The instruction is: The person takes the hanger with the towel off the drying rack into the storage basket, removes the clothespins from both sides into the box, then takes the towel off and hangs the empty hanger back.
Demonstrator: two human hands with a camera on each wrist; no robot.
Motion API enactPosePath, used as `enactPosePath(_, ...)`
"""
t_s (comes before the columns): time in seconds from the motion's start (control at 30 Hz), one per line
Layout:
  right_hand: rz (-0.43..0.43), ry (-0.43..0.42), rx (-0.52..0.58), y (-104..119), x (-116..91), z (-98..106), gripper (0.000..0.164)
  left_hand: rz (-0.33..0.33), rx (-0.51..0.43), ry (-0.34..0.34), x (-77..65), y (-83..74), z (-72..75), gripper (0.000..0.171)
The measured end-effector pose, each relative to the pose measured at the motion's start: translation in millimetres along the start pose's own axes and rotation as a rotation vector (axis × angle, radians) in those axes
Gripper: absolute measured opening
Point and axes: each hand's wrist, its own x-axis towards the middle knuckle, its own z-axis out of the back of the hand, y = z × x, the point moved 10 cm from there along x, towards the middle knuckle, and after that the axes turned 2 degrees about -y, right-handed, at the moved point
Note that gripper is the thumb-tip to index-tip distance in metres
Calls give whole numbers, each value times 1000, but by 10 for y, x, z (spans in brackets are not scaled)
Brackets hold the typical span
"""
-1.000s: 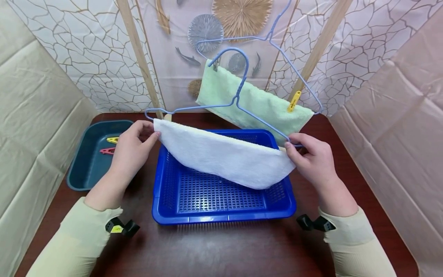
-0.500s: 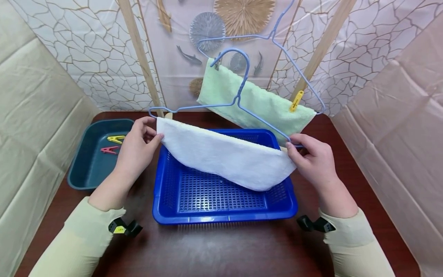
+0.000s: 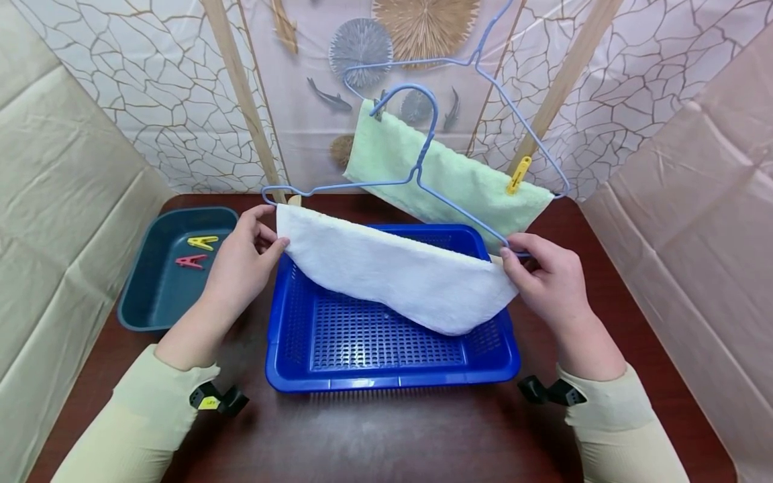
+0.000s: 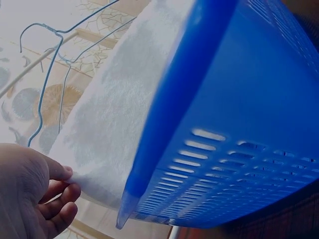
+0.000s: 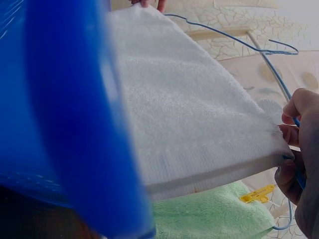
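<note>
- In the middle of the frame a white towel (image 3: pixel 392 268) hangs along the lower side of a blue hanger (image 3: pixel 356 184), whose bottom bar is hidden by the cloth.
- The left hand (image 3: pixel 237 263), left of centre, pinches the towel's left corner between thumb and forefinger — the left wrist view shows that pinch plainly.
- The right hand (image 3: pixel 546 276), right of centre, grips the hanger's right end, with the towel's right corner held there too.
- Below the towel sits a blue basket (image 3: pixel 392 384) with holes in its floor and sides, standing on a dark red-brown table (image 3: pixel 386 436).
- Over at the left of the frame there's a dark green tub (image 3: pixel 160 302); a yellow clip (image 3: pixel 202 243) and a red clip (image 3: pixel 190 261) lie in it, just beside each other.
- Behind, upper right of centre, a second hanger (image 3: pixel 524 115) carries a pale green towel (image 3: pixel 447 159) — a yellow peg (image 3: pixel 518 176) is fixed near its right end.
</note>
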Motion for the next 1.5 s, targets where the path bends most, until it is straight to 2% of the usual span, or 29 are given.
enactPosePath(0.23, -14, -28, -1, 0, 4, 27, 15, -40, 21, 16, -15, -67, -41, 63)
enactPosePath(0.5, -28, -40, -15, -48, -9, 38, 16, -46, 15, 29, -36, -102, -72, 64)
enactPosePath(0.8, -2, -28, -33, -15, -4, 32, 15, -87, 11, 60, -52, -176, -126, 70)
enactPosePath(1.1, -13, -9, -58, -28, -6, 31, 15, -56, -12, 63, -94, -173, -154, 73)
enactPosePath(1.3, -25, -40, -47, -24, -6, 45, 16, -59, -15, 68, -103, -176, -167, 71)
enactPosePath(1.5, -14, -21, -58, -37, -6, 29, 14, -58, -27, 94, -124, -171, -192, 70)
